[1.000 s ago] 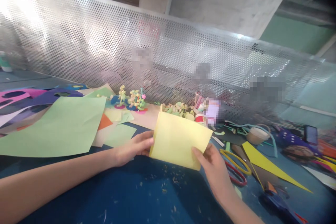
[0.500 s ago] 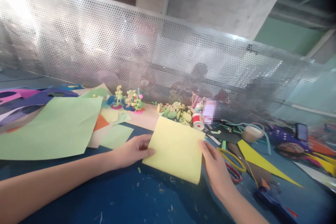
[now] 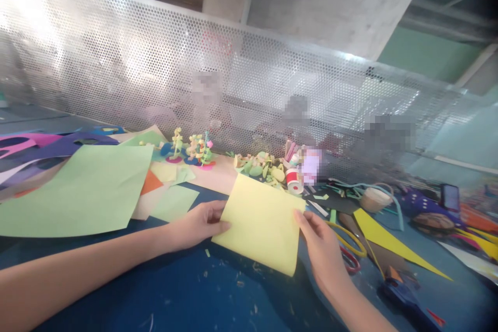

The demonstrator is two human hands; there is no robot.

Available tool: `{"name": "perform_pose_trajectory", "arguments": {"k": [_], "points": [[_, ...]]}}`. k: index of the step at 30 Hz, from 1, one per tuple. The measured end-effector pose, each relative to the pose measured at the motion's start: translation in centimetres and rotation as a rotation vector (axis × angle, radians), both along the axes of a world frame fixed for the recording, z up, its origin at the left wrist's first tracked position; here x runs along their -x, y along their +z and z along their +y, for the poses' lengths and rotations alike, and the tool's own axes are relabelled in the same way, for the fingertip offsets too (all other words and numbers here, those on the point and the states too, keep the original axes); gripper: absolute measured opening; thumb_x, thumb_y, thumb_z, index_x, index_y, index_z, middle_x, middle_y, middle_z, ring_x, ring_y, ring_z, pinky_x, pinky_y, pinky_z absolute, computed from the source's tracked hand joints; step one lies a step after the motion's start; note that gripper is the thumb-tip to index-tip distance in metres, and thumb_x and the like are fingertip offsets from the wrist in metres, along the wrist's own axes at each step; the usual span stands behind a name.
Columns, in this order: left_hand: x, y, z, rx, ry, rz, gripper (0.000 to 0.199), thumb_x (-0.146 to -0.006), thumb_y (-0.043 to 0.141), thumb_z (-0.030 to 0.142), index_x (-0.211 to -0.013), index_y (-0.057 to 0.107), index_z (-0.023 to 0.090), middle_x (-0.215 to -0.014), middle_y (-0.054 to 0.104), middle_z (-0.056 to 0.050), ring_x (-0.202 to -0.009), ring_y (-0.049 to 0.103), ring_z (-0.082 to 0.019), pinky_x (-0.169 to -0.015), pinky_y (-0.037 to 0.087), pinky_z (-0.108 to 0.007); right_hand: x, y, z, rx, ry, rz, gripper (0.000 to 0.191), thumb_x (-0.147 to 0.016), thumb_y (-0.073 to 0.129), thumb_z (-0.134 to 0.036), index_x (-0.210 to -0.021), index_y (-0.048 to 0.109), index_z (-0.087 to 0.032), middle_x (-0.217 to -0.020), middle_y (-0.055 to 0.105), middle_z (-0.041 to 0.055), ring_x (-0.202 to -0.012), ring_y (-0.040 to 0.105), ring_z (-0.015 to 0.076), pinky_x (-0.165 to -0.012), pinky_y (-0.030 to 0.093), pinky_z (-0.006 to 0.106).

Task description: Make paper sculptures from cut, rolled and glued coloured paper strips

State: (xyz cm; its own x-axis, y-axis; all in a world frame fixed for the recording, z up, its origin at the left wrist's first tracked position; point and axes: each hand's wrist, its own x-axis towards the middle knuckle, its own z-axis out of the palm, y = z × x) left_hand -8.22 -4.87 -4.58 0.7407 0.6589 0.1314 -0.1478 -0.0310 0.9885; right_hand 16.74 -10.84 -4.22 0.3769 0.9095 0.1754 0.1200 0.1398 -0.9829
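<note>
A pale yellow square sheet of paper [image 3: 260, 225] is held up over the blue table between both hands, tilted a little. At its left edge, my left hand [image 3: 202, 223] pinches it, thumb in front and fingers behind. My right hand [image 3: 317, 236] grips the right edge near the upper corner, with the thumb on the front face. Just right of that hand lie scissors with yellow and red handles [image 3: 352, 254], partly hidden by it. Behind the sheet sits a pile of small green and yellow paper pieces [image 3: 264, 166].
Large green paper [image 3: 85, 187] lies left, over coloured sheets. Small paper figures [image 3: 177, 146] stand at the back, by a red-and-white roll [image 3: 293, 180]. To the right are a yellow paper triangle [image 3: 392, 238] and a dark blue tool [image 3: 408, 298]. A perforated metal screen [image 3: 155, 62] stands behind.
Both hands keep hold of the yellow sheet in almost the same pose. The whole view has shifted slightly.
</note>
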Motion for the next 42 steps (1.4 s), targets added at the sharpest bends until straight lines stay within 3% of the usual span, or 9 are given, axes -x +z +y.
{"name": "perform_pose_trajectory", "arguments": {"k": [8, 23, 28, 33, 42], "points": [[0.1, -0.2, 0.0, -0.002, 0.014, 0.013, 0.045, -0.082, 0.058, 0.022, -0.125, 0.048, 0.019, -0.117, 0.061, -0.010, -0.103, 0.060, -0.024, -0.092, 0.046, -0.042, -0.2, -0.2, -0.1, -0.010, -0.024, -0.053, 0.025, -0.074, 0.062, -0.045, -0.079, 0.060, -0.020, -0.072, 0.059, -0.0011, -0.072, 0.051, 0.0171, -0.064, 0.040, 0.024], [0.3, 0.4, 0.0, 0.034, 0.070, 0.036, 0.039, -0.079, 0.061, 0.027, -0.116, 0.056, 0.015, -0.111, 0.065, -0.011, -0.097, 0.062, -0.025, -0.088, 0.047, -0.041, 0.0, 0.4, -0.7, -0.050, -0.064, -0.240, 0.029, -0.077, 0.057, -0.046, -0.066, 0.050, -0.020, -0.060, 0.043, -0.0047, -0.058, 0.039, 0.0120, -0.052, 0.033, 0.021], [0.2, 0.7, -0.2, 0.077, 0.048, 0.061, 0.044, -0.075, 0.066, 0.029, -0.116, 0.056, 0.017, -0.113, 0.064, -0.010, -0.101, 0.060, -0.026, -0.089, 0.046, -0.041, 0.1, 0.7, -0.8, -0.078, -0.073, -0.242, 0.027, -0.076, 0.057, -0.045, -0.072, 0.055, -0.019, -0.065, 0.054, -0.0016, -0.064, 0.048, 0.0153, -0.057, 0.039, 0.023], [0.0, 0.1, 0.1, 0.073, 0.030, 0.107, 0.039, -0.071, 0.068, 0.033, -0.105, 0.064, 0.016, -0.102, 0.069, -0.008, -0.097, 0.062, -0.027, -0.085, 0.048, -0.039, 0.2, 0.8, -0.7, -0.068, -0.068, -0.224, 0.028, -0.075, 0.058, -0.045, -0.082, 0.060, -0.018, -0.071, 0.062, 0.0015, -0.068, 0.054, 0.0187, -0.059, 0.043, 0.025], [0.0, 0.0, -0.1, 0.088, 0.054, 0.096, 0.037, -0.071, 0.068, 0.036, -0.102, 0.066, 0.017, -0.100, 0.070, -0.008, -0.095, 0.063, -0.027, -0.085, 0.048, -0.039, 0.3, 0.9, -0.8, -0.061, -0.047, -0.208, 0.029, -0.076, 0.058, -0.044, -0.089, 0.062, -0.018, -0.082, 0.067, 0.0039, -0.074, 0.058, 0.0211, -0.063, 0.045, 0.027]]}}
